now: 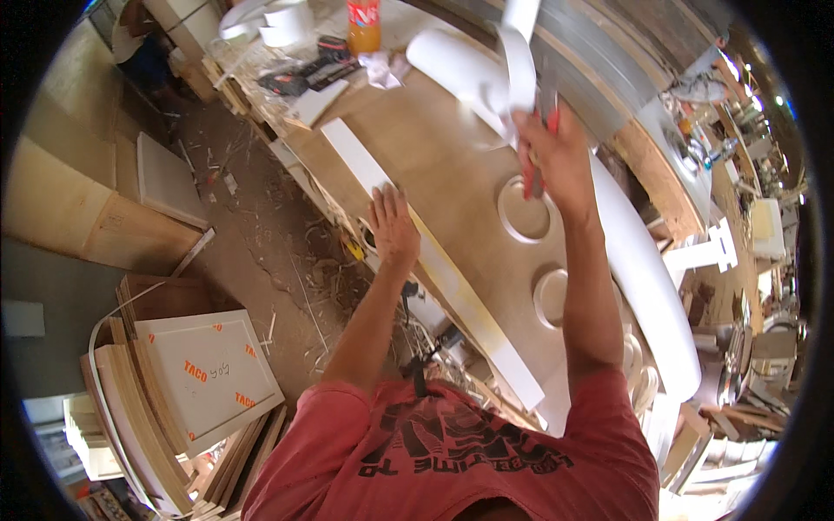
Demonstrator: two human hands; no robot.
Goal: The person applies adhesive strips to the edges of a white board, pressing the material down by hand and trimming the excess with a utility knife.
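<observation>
A long narrow white board (469, 304) lies slantwise along the near edge of a brown worktable (452, 165). Yellowish smears mark its middle. My left hand (395, 227) rests on the board with its fingers stretched out. Above the table, my right hand (560, 156) is closed around a red-handled tool (533, 181); motion blur hides its exact kind. Beside that hand a white strip (519, 74) curls upward; whether the fingers also touch it I cannot tell. Two pale rings of strip, a farther one (501, 211) and a nearer one (538, 300), lie below my right forearm.
Power tools (287, 83), a bottle of orange liquid (365, 33) and white rolls (285, 24) stand at the table's far left. A long white roll (647, 286) lies right. Stacked panels (208, 373) stand lower left. Scraps litter the floor (261, 226). Another person (143, 56) is far left.
</observation>
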